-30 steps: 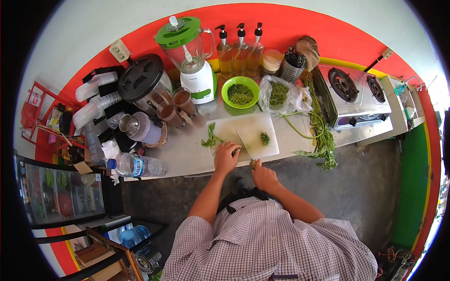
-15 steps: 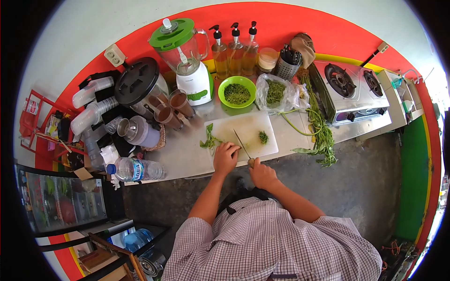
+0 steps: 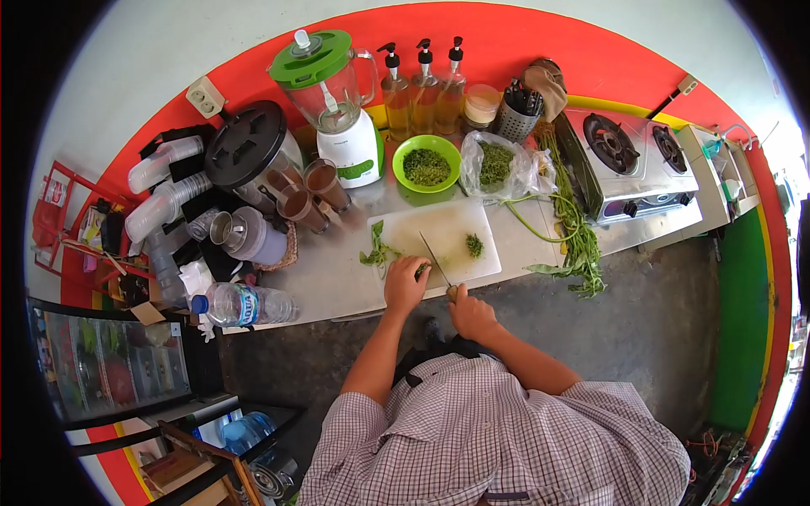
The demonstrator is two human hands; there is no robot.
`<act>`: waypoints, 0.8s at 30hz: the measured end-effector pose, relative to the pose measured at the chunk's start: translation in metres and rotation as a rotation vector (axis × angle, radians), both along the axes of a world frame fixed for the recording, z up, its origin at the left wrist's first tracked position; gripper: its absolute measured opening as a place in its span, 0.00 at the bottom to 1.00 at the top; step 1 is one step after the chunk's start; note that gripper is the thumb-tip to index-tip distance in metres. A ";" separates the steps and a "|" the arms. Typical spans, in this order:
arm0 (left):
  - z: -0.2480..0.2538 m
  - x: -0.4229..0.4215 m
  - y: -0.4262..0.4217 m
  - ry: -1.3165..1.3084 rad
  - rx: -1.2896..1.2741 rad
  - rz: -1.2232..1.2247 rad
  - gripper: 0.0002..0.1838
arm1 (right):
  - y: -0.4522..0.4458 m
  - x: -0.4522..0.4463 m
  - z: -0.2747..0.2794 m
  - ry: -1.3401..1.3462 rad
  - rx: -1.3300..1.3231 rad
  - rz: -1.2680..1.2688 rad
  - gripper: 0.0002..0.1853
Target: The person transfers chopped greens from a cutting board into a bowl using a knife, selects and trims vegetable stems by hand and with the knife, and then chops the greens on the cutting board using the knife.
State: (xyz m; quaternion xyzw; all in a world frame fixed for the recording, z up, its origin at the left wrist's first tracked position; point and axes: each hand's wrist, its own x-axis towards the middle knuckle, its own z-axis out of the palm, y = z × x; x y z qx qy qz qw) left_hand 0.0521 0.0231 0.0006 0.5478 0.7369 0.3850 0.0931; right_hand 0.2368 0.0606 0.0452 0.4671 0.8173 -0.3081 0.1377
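My right hand point(image 3: 473, 315) grips the handle of a knife point(image 3: 435, 256), whose blade slants up and left over the white cutting board point(image 3: 456, 221). Just left of the blade, my left hand point(image 3: 406, 285) is closed around a bit of green leaves point(image 3: 421, 271), mostly hidden by the fingers. Loose leafy stems point(image 3: 377, 245) lie on the board's left edge. To the right of the knife sits a small heap of chopped greens point(image 3: 474, 245). Behind the board, a green bowl point(image 3: 403, 183) contains more chopped greens.
A plastic bag of greens point(image 3: 496, 165) and long leafy stalks point(image 3: 582, 251) lie to the right, near the gas stove point(image 3: 629, 160). A blender point(image 3: 348, 152), pump bottles point(image 3: 423, 97) and brown-filled cups point(image 3: 302, 209) stand behind. A water bottle point(image 3: 270, 305) lies at the left front edge.
My left hand's fingers have shifted slightly, and green leaves now show beside them. The knife and my right hand remain almost in place.
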 end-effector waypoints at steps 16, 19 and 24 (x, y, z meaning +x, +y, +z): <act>-0.009 -0.004 -0.003 -0.024 0.113 -0.035 0.05 | -0.002 -0.002 0.005 0.034 0.005 0.038 0.25; -0.008 -0.002 -0.002 -0.013 0.105 -0.021 0.05 | -0.008 -0.002 -0.002 0.011 0.019 0.034 0.25; -0.006 -0.001 -0.003 -0.007 0.051 0.029 0.07 | 0.000 -0.006 0.019 0.011 -0.007 0.067 0.26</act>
